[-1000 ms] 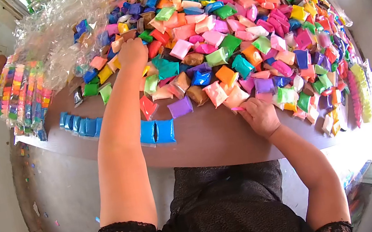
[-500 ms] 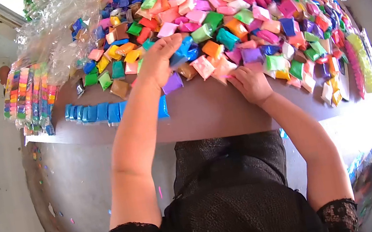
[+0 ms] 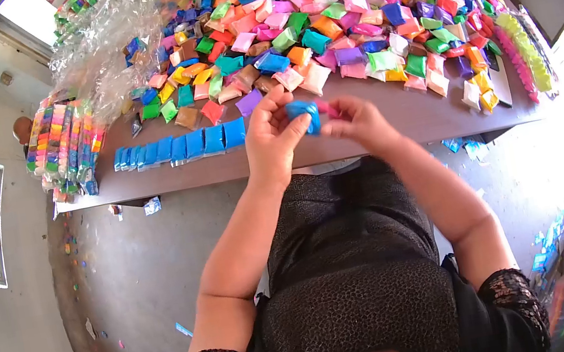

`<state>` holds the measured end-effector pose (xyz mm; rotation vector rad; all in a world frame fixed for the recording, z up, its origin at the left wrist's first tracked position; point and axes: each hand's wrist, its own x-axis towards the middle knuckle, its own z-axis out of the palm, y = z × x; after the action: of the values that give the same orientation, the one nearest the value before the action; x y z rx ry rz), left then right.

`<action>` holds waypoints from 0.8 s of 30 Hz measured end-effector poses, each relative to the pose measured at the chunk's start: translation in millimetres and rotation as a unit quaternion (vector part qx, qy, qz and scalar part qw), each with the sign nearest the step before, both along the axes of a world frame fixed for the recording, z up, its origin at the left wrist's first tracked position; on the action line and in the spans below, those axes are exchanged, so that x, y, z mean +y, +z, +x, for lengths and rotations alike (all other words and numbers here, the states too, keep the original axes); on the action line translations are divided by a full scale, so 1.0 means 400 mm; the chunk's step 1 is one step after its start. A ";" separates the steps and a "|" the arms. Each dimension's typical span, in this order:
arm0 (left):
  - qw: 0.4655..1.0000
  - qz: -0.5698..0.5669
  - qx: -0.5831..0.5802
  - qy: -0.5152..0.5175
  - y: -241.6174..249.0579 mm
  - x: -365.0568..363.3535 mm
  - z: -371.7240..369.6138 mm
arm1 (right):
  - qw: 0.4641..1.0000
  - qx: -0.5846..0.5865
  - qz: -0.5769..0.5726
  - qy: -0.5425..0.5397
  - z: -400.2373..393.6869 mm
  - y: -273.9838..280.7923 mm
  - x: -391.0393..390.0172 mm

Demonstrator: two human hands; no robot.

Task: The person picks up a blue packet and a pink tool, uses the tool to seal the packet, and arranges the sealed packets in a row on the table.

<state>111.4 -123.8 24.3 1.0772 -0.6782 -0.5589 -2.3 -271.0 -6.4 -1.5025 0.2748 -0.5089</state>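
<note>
My left hand pinches a small blue clay packet between thumb and fingers, held up in front of my body near the table's front edge. Close against its right side, my right hand has its fingertips closed around a small bright pink thing, mostly covered by the fingers. To the left of my hands, a row of blue packets lies side by side on the brown table. A purple packet lies just behind my left hand.
A large heap of mixed coloured packets covers the back of the table. Clear plastic wrapping and bundled multicoloured strips are at the left. Pink and yellow-green strips lie along the right edge. Scraps dot the floor.
Both hands have drawn back from the heap toward my body and come together. The blue packet has come along in my left hand, the pink thing in my right.
</note>
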 end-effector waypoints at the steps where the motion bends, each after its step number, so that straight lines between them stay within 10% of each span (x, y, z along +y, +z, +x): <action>1: 1.000 -0.006 -0.010 -0.001 0.001 0.009 -0.026 | 1.000 0.017 0.019 -0.004 -0.036 0.022 0.049; 11: 0.996 -0.038 -0.076 0.021 0.001 0.146 -0.208 | 0.997 0.010 0.045 -0.057 -0.211 0.001 0.227; 14: 0.979 0.043 -0.059 -0.189 0.028 0.211 -0.203 | 0.992 0.046 -0.100 -0.067 -0.265 0.078 0.279; 24: 0.990 -0.039 0.092 -0.101 0.024 0.330 -0.295 | 0.999 0.033 -0.028 -0.016 -0.298 0.077 0.360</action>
<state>-6.6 8.2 34.0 0.8767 -0.6457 -0.7895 -121.3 -126.8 24.4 -1.5725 0.3381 -0.4959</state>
